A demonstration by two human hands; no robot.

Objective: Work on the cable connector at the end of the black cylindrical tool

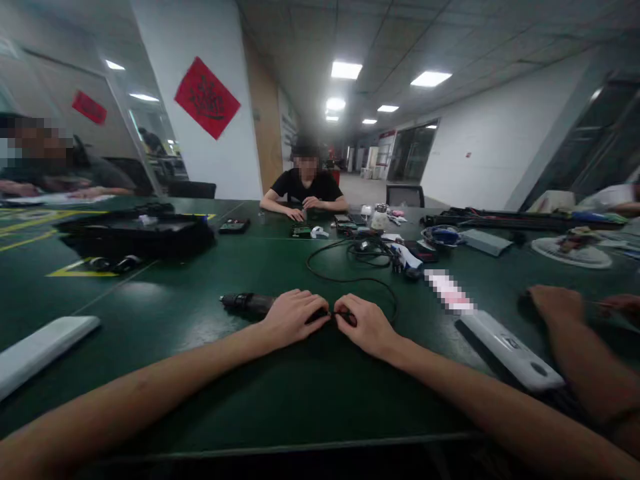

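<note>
A black electric screwdriver lies on the green table, its tip pointing left. My left hand is closed around its rear part, and a dark end shows between thumb and fingers. The fingers hide most of that end. Close by on the right, my right hand pinches the end of a black cable. Both sets of fingertips nearly meet, and whether the cable end touches the screwdriver I cannot tell. From my right hand the cable curves up and back into a loose coil in the middle of the table.
A white device lies right of my right forearm, near another person's hand. Another white object lies at left. A black tray stands back left. Across the table a person sits behind small circuit boards.
</note>
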